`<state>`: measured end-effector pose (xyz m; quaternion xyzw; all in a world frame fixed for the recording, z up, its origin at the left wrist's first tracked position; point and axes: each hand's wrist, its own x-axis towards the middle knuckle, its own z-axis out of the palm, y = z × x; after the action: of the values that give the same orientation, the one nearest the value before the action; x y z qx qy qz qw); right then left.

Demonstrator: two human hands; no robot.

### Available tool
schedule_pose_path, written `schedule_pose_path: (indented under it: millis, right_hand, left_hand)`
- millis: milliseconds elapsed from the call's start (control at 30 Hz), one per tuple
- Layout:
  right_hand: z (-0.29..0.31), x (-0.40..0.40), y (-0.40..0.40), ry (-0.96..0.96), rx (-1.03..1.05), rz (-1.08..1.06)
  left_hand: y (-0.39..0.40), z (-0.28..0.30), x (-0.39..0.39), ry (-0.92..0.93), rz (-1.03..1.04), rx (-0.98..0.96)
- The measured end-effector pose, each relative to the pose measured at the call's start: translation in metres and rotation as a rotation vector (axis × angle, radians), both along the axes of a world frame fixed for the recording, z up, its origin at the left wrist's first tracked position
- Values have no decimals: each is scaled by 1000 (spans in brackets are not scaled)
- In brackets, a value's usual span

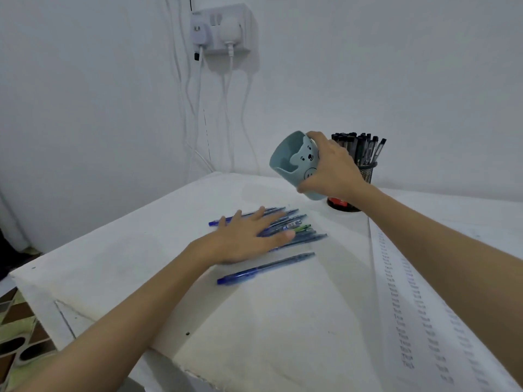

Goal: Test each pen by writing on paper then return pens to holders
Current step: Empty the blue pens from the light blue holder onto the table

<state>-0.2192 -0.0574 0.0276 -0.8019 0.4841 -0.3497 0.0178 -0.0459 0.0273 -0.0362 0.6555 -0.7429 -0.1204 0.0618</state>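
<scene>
My right hand (pixel 334 168) grips a light blue bear-faced pen holder (pixel 294 162), tilted with its empty mouth toward the upper left, held above the table. Below it, several blue pens (pixel 297 232) lie in a loose bunch on the white table (pixel 141 250). My left hand (pixel 249 239) rests flat on this bunch, fingers spread, covering part of it. One blue pen (pixel 266 268) lies apart, nearer to me. A black mesh holder (pixel 365 171) full of black pens stands behind my right hand. A sheet of paper (pixel 418 306) with rows of pen marks lies at the right.
The table's left edge and near corner drop off toward a patterned floor (pixel 17 329). On the wall behind, a socket block (pixel 223 29) with plugs has white cables hanging down to the table's far corner.
</scene>
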Motion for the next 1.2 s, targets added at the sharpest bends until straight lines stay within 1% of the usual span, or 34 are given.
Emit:
schedule_pose_path:
  millis: [100, 200, 267, 333, 367, 400, 500, 600, 700, 800, 867, 967, 1033, 1067, 1133, 1200]
  right_hand:
    - [3, 8, 2, -67, 51, 25]
    - [8, 17, 2, -155, 165, 60]
    - [10, 24, -1, -273, 250, 74]
    - [10, 32, -7, -395, 318, 95]
    - [9, 37, -10, -427, 334, 100]
    - [8, 41, -14, -434, 342, 93]
    - [-2, 52, -25, -422, 355, 12]
    - [-17, 59, -38, -457, 354, -31]
    - [-32, 64, -47, -409, 320, -73]
    - [-37, 67, -52, -405, 313, -101]
    - [-37, 66, -52, -386, 332, -97]
    - [-31, 56, -48, -369, 414, -81]
    - [-24, 43, -40, -314, 431, -99]
    - [-19, 35, -34, -257, 406, -114]
    - [-4, 20, -16, -142, 338, -115]
    - [11, 5, 6, -74, 355, -38]
  left_hand:
    - [3, -5, -8, -99, -21, 26]
    - [2, 0, -4, -73, 1, 60]
    - [-1, 2, 1, -60, 15, 61]
    - [-3, 2, 6, -110, -10, 68]
    - [-3, 1, 9, -132, -39, 73]
    - [-2, 1, 11, -139, -63, 76]
    - [4, 0, 17, -83, -77, 63]
    - [7, -4, 18, -64, -81, 14]
    - [7, -7, 18, -64, -82, -28]
    - [6, -9, 18, -65, -77, -44]
    - [6, -10, 18, -58, -73, -41]
    - [7, -10, 18, -55, -76, -48]
    - [7, -10, 19, -49, -81, -68]
    - [7, -11, 19, -35, -84, -76]
    - [7, -11, 21, 56, -97, -119]
    - [9, -8, 20, 258, -121, -231]
